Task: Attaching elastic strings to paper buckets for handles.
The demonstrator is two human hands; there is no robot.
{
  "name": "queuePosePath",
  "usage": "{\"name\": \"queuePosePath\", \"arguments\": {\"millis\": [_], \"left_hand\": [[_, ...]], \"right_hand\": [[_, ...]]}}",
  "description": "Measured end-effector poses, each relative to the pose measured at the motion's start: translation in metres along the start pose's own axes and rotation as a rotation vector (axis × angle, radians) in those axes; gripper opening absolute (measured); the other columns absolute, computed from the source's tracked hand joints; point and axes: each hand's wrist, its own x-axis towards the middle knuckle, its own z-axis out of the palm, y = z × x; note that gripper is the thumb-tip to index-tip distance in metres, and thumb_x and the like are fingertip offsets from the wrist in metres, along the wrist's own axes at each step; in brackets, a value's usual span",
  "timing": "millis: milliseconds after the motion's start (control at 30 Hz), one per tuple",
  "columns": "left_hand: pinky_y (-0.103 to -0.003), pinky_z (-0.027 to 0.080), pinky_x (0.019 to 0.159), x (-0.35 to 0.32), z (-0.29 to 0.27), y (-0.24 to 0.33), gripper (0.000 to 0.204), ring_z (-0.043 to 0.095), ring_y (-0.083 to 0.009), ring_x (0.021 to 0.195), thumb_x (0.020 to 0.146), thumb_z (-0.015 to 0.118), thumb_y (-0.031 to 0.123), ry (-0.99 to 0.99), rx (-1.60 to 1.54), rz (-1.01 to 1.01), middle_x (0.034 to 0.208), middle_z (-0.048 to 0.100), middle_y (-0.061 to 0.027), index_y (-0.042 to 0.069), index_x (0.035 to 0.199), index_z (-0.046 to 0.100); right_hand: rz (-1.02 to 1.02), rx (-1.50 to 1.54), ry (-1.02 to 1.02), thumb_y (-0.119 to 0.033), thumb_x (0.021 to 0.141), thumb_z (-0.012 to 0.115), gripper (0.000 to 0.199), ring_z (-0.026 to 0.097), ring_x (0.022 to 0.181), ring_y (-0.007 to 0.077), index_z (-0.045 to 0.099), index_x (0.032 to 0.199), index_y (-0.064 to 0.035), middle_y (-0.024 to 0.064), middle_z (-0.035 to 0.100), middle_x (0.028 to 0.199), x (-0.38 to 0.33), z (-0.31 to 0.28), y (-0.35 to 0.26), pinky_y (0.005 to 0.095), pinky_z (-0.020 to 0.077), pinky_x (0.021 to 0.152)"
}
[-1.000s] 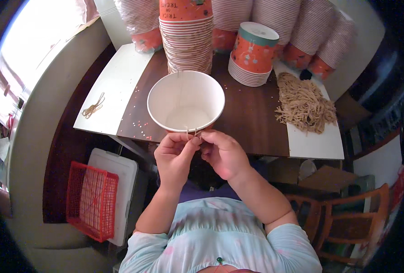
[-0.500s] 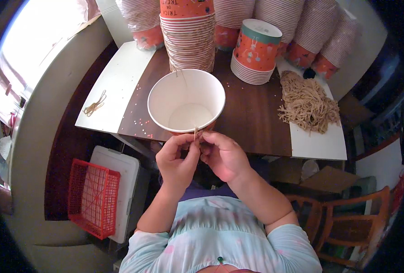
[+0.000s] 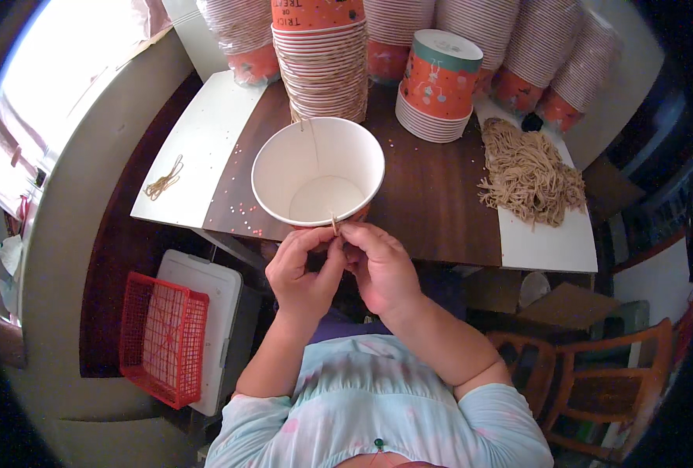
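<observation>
A paper bucket (image 3: 315,160), white inside with an orange outside, stands at the near edge of the table, its mouth facing up and tilted toward me. A thin tan cord (image 3: 333,223) comes over its near rim, and another strand hangs at the far rim. Just below the near rim, my left hand (image 3: 303,269) is closed, thumb and index finger pinching the cord. Beside it my right hand (image 3: 382,265) is closed too, its fingertips meeting the left's at the cord. The cord's lower end is hidden by the fingers.
Behind the bucket rises a tall stack of orange buckets (image 3: 321,70) with cords; upside-down buckets (image 3: 440,78) stand right of it. A heap of tan cords (image 3: 532,175) lies at right, a few loose cords (image 3: 164,179) at left. A red basket (image 3: 163,339) and wooden chair (image 3: 604,382) flank the table.
My right hand has drawn slightly left and its fingertips have closed in against the left's at the cord. My left hand and the bucket stay almost where they were.
</observation>
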Motion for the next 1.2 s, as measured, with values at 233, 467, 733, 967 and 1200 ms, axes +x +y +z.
{"name": "queuePosePath", "arguments": {"millis": [233, 467, 733, 967, 1200], "left_hand": [[-0.026, 0.052, 0.065, 0.004, -0.002, 0.001, 0.018, 0.065, -0.0178, 0.073, 0.071, 0.070, -0.004, -0.010, 0.034, 0.092, 0.084, 0.066, -0.0114, 0.001, 0.087, 0.065], [-0.022, 0.050, 0.066, 0.002, -0.007, -0.003, 0.010, 0.062, -0.0123, 0.072, 0.078, 0.065, -0.005, -0.090, -0.262, -0.200, 0.082, 0.065, -0.0081, -0.003, 0.088, 0.062], [-0.020, 0.049, 0.067, 0.006, -0.013, -0.002, 0.006, 0.061, -0.0091, 0.073, 0.083, 0.063, -0.003, -0.120, -0.536, -0.420, 0.081, 0.065, -0.0059, -0.005, 0.088, 0.061], [-0.020, 0.050, 0.066, 0.006, -0.015, -0.007, 0.005, 0.062, -0.0094, 0.073, 0.084, 0.062, -0.002, -0.109, -0.568, -0.445, 0.083, 0.065, -0.0064, -0.005, 0.088, 0.061], [-0.025, 0.054, 0.070, 0.007, -0.017, -0.009, 0.007, 0.063, -0.0128, 0.075, 0.086, 0.061, -0.001, -0.082, -0.564, -0.454, 0.085, 0.065, -0.0079, -0.007, 0.090, 0.061]], "right_hand": [[-0.065, -0.068, 0.030, -0.020, 0.086, 0.061, 0.013, 0.051, 0.068, 0.0059, 0.067, 0.091, -0.0095, -0.0031, 0.063, 0.081, -0.001, 0.001, 0.000, 0.0227, 0.0400, 0.065], [0.014, -0.066, 0.139, -0.023, 0.086, 0.061, 0.016, 0.046, 0.065, 0.0052, 0.067, 0.090, -0.0097, -0.0034, 0.063, 0.080, 0.005, -0.009, 0.002, 0.0216, 0.0335, 0.058], [0.049, -0.188, 0.056, -0.026, 0.086, 0.062, 0.017, 0.046, 0.064, 0.0048, 0.068, 0.087, -0.0109, -0.0039, 0.063, 0.079, 0.004, 0.008, -0.010, 0.0210, 0.0332, 0.057], [0.061, -0.161, 0.020, -0.025, 0.079, 0.064, 0.015, 0.047, 0.063, 0.0028, 0.069, 0.088, -0.0136, -0.0060, 0.061, 0.076, 0.015, -0.008, -0.004, 0.0192, 0.0317, 0.056], [-0.034, -0.374, -0.108, -0.019, 0.082, 0.061, 0.019, 0.059, 0.080, 0.0086, 0.068, 0.094, -0.0059, 0.0020, 0.067, 0.088, 0.016, -0.006, -0.020, 0.0233, 0.0447, 0.072]]}}
